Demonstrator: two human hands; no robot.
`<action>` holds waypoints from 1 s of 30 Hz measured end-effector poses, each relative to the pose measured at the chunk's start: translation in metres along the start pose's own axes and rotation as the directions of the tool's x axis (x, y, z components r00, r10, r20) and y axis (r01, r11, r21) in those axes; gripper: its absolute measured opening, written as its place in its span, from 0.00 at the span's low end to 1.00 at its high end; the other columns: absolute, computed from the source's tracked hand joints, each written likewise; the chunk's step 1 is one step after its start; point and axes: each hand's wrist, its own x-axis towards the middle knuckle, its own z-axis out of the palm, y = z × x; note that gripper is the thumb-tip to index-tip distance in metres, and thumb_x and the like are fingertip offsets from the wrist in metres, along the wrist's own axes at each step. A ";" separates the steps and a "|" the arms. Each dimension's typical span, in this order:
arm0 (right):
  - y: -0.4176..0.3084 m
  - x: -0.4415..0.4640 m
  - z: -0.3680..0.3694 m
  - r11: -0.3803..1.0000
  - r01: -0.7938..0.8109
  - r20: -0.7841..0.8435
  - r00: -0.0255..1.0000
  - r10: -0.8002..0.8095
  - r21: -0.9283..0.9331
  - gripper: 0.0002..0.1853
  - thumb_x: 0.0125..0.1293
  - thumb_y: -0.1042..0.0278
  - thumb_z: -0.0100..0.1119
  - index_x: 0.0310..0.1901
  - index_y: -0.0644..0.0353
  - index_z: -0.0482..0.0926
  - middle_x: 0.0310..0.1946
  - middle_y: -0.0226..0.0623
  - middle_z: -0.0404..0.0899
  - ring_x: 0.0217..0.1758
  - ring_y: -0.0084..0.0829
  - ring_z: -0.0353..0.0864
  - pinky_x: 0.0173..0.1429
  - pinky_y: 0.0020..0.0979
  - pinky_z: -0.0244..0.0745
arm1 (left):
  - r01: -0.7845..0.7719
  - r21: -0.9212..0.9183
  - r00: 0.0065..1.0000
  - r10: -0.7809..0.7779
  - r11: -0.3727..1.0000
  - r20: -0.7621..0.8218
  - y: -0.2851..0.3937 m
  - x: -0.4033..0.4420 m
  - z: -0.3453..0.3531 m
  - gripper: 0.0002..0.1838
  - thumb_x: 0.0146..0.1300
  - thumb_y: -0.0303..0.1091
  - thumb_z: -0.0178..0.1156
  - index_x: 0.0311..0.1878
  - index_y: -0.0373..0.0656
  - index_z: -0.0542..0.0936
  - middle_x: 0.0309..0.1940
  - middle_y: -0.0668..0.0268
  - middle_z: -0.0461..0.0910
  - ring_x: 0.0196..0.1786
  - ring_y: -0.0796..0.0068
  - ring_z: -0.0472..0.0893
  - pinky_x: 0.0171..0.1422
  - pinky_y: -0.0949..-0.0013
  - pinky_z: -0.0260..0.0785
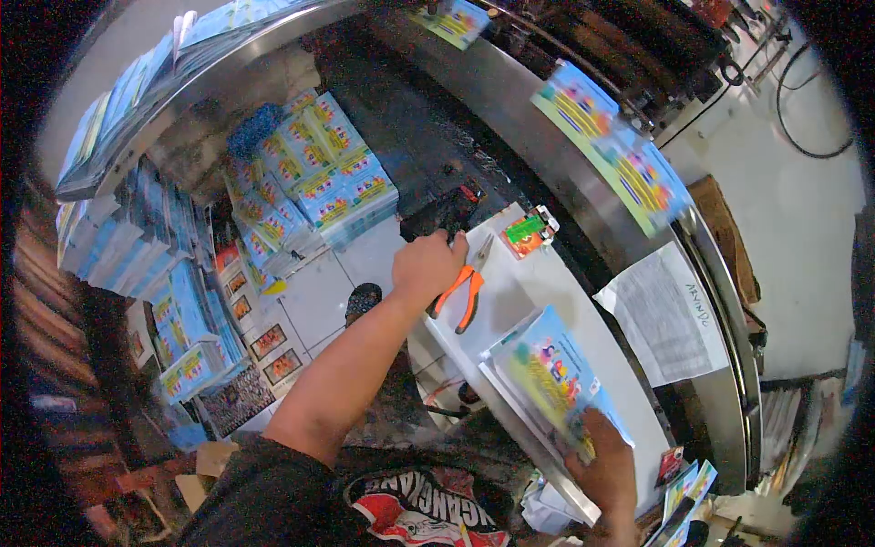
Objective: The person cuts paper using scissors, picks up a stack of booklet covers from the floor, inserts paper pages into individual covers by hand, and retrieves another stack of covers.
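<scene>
Tiled floor bears bundled booklet stacks left of your white tabletop; a metal frame runs along its far side. The booklets lie near the tabletop's near edge: light-blue covers, yellow-green band, multicolored printed figures, partly blurred. Your right hand covers their lower end; finger closure cannot be determined. Your left hand is at a black object; grip cannot be confirmed. Orange-handled pliers rest beside it, near a small red-green box.
</scene>
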 end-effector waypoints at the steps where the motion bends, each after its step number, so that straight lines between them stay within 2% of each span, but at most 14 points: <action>1: -0.002 0.000 -0.012 0.989 -0.072 0.033 0.997 0.068 0.128 0.24 0.61 0.64 0.65 0.58 0.62 0.78 0.57 0.54 0.79 0.60 0.51 0.79 0.63 0.44 0.74 | 0.000 0.002 1.000 0.000 1.000 0.005 0.001 -0.001 -0.002 0.31 0.72 0.56 0.39 0.42 0.38 0.83 0.37 0.46 0.85 0.42 0.47 0.86 0.50 0.48 0.77; 4: 0.008 0.012 -0.055 0.994 -0.109 -0.089 0.990 0.107 -0.018 0.17 0.61 0.76 0.55 0.52 0.63 0.82 0.39 0.59 0.83 0.45 0.57 0.84 0.49 0.43 0.78 | 0.000 0.003 1.000 0.000 1.000 0.006 0.002 -0.004 -0.005 0.31 0.72 0.56 0.40 0.42 0.38 0.83 0.37 0.46 0.85 0.42 0.47 0.86 0.51 0.48 0.77; 5: 0.031 0.015 -0.065 0.994 0.004 -0.222 0.975 -0.029 -0.113 0.19 0.62 0.77 0.52 0.55 0.66 0.80 0.40 0.59 0.83 0.44 0.56 0.84 0.49 0.43 0.78 | -0.010 0.003 1.000 0.010 1.000 0.002 0.002 -0.003 -0.005 0.31 0.72 0.56 0.40 0.42 0.38 0.83 0.37 0.46 0.85 0.43 0.47 0.86 0.51 0.48 0.77; 8: 0.064 0.039 -0.116 0.959 -0.253 -0.580 0.766 0.278 0.125 0.21 0.68 0.72 0.49 0.61 0.70 0.76 0.55 0.59 0.79 0.59 0.47 0.81 0.64 0.40 0.73 | 0.005 0.007 0.999 -0.005 1.000 0.033 0.002 0.000 -0.004 0.31 0.71 0.56 0.41 0.42 0.37 0.83 0.37 0.46 0.85 0.43 0.47 0.86 0.52 0.48 0.77; 9: 0.087 0.050 -0.143 0.970 -0.173 -0.664 0.748 0.015 -0.173 0.19 0.73 0.68 0.49 0.63 0.61 0.76 0.56 0.49 0.82 0.59 0.41 0.83 0.60 0.42 0.77 | 0.007 0.004 0.999 -0.007 1.000 0.032 0.002 0.000 -0.005 0.31 0.71 0.56 0.41 0.42 0.37 0.83 0.37 0.46 0.85 0.43 0.47 0.86 0.52 0.48 0.77; 12: 0.115 0.094 -0.178 0.915 -0.275 -0.827 0.553 -0.102 -0.297 0.24 0.73 0.78 0.40 0.70 0.57 0.69 0.65 0.46 0.74 0.68 0.39 0.74 0.71 0.38 0.69 | 0.021 0.001 0.998 -0.021 1.000 0.052 0.002 0.001 -0.003 0.31 0.70 0.56 0.41 0.43 0.37 0.83 0.38 0.46 0.85 0.43 0.47 0.86 0.52 0.48 0.77; 14: 0.140 0.130 -0.174 0.932 -0.066 -0.847 0.445 -0.291 -0.355 0.24 0.73 0.77 0.44 0.69 0.58 0.70 0.66 0.44 0.74 0.69 0.41 0.74 0.71 0.37 0.69 | 0.018 -0.005 0.999 -0.018 1.000 0.038 0.002 0.001 -0.004 0.31 0.70 0.56 0.41 0.44 0.37 0.83 0.38 0.46 0.85 0.43 0.47 0.86 0.52 0.48 0.77; 16: 0.156 0.156 -0.153 0.887 -0.181 -0.720 0.661 -0.211 -0.425 0.24 0.70 0.78 0.45 0.68 0.59 0.71 0.67 0.45 0.73 0.69 0.42 0.73 0.71 0.38 0.69 | 0.034 -0.005 0.998 -0.034 0.999 0.053 0.006 -0.003 -0.011 0.31 0.70 0.56 0.41 0.44 0.37 0.83 0.38 0.46 0.85 0.44 0.47 0.85 0.52 0.48 0.77; 18: 0.134 0.166 -0.119 0.902 -0.316 -0.557 0.823 0.108 -0.293 0.22 0.68 0.78 0.46 0.64 0.60 0.74 0.62 0.48 0.77 0.66 0.46 0.76 0.68 0.41 0.72 | 0.049 -0.006 0.997 -0.048 0.999 0.062 0.007 -0.004 -0.014 0.31 0.70 0.56 0.41 0.44 0.37 0.83 0.38 0.46 0.85 0.44 0.47 0.85 0.52 0.48 0.77; 20: 0.134 0.161 -0.087 0.767 -0.121 -0.565 0.749 -0.345 -0.630 0.18 0.69 0.76 0.47 0.58 0.60 0.78 0.54 0.51 0.81 0.59 0.49 0.80 0.61 0.45 0.75 | 0.042 -0.004 0.996 -0.041 0.999 0.081 0.004 -0.002 -0.010 0.31 0.71 0.56 0.40 0.44 0.38 0.83 0.37 0.47 0.85 0.44 0.48 0.85 0.52 0.48 0.77; 22: 0.113 0.132 -0.071 0.925 -0.223 -0.527 0.849 0.030 -0.307 0.17 0.69 0.76 0.50 0.58 0.59 0.79 0.52 0.51 0.82 0.56 0.51 0.81 0.59 0.45 0.75 | 0.032 -0.011 0.997 -0.031 0.999 0.069 0.000 0.001 -0.004 0.31 0.71 0.56 0.40 0.44 0.38 0.83 0.37 0.47 0.85 0.44 0.48 0.85 0.52 0.48 0.77; 24: 0.109 0.103 -0.048 0.967 -0.094 -0.436 0.900 -0.019 -0.236 0.15 0.67 0.74 0.54 0.55 0.60 0.80 0.49 0.52 0.82 0.53 0.51 0.82 0.58 0.46 0.75 | 0.012 -0.017 0.998 -0.011 1.000 0.064 0.001 0.000 -0.001 0.31 0.71 0.56 0.40 0.44 0.38 0.83 0.37 0.47 0.85 0.44 0.48 0.85 0.52 0.48 0.77; 26: 0.056 0.068 -0.040 0.979 -0.197 -0.203 0.962 0.181 -0.060 0.17 0.62 0.70 0.63 0.53 0.61 0.80 0.45 0.51 0.83 0.49 0.50 0.83 0.56 0.44 0.76 | 0.016 -0.008 0.998 -0.016 1.000 0.062 0.004 -0.002 -0.007 0.31 0.72 0.56 0.40 0.44 0.38 0.83 0.38 0.47 0.85 0.44 0.48 0.85 0.52 0.49 0.77; 30: 0.009 0.012 0.001 0.994 0.009 -0.102 0.995 -0.020 -0.108 0.35 0.43 0.58 0.80 0.54 0.64 0.78 0.55 0.52 0.77 0.54 0.49 0.80 0.57 0.42 0.77 | 0.003 0.002 0.998 -0.003 1.000 0.068 0.003 -0.003 -0.009 0.30 0.72 0.55 0.40 0.44 0.37 0.83 0.39 0.46 0.85 0.44 0.48 0.85 0.52 0.49 0.77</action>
